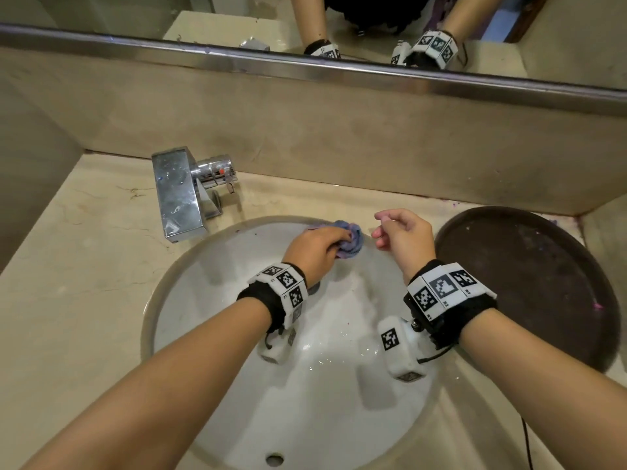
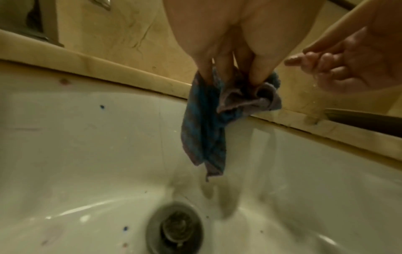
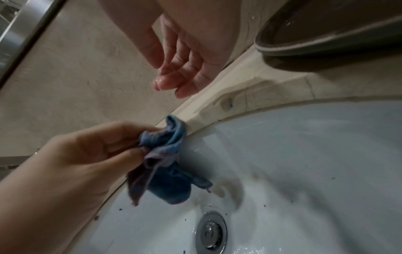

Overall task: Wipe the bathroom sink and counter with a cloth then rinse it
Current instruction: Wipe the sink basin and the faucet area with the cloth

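A small blue and purple cloth (image 1: pixel 351 240) hangs bunched over the far side of the white sink (image 1: pixel 210 300), just below its rim. My left hand (image 1: pixel 319 244) pinches the cloth's top, its fingers (image 2: pixel 256 72) curled into the folds of the cloth (image 2: pixel 206 123), which dangles above the drain (image 2: pixel 175 228). My right hand (image 1: pixel 400 232) hovers to the right of the cloth (image 3: pixel 165 154), wet, fingers (image 3: pixel 174 82) loosely bent and holding nothing. The beige stone counter (image 1: pixel 84 266) surrounds the sink.
A chrome faucet (image 1: pixel 179 195) stands on the counter at the sink's far left. A round dark brown tray (image 1: pixel 529 286) lies on the counter at the right. A stone backsplash and a mirror (image 1: pixel 135 15) rise behind. Small coloured specks dot the basin.
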Demonstrator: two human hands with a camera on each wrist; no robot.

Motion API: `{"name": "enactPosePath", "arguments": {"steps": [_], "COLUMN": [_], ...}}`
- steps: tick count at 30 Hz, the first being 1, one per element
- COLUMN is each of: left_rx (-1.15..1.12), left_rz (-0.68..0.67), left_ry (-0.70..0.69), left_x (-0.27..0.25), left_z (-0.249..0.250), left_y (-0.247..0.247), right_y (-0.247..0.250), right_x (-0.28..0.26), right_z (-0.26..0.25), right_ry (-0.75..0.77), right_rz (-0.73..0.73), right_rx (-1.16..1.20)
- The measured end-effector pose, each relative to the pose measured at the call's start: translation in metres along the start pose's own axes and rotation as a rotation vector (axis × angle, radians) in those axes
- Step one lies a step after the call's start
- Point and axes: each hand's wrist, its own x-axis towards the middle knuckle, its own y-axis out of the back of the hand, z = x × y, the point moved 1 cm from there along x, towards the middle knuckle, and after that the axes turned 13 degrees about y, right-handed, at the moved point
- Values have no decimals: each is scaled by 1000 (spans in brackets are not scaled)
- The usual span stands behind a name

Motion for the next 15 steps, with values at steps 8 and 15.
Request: {"name": "enactPosePath", "arguments": {"steps": [8, 15], "left_rx": [-69, 96], "left_rz": [321, 371], "left_ry": [193, 502], "left_x": [-34, -51], "left_z": [-47, -95], "left_y": [46, 71], "right_y": [-26, -71], "right_x": [-8, -20], "right_z": [-6, -7], "right_ry": [4, -9], "right_rz": [-26, -130], "right_rx": [-12, -9]}}
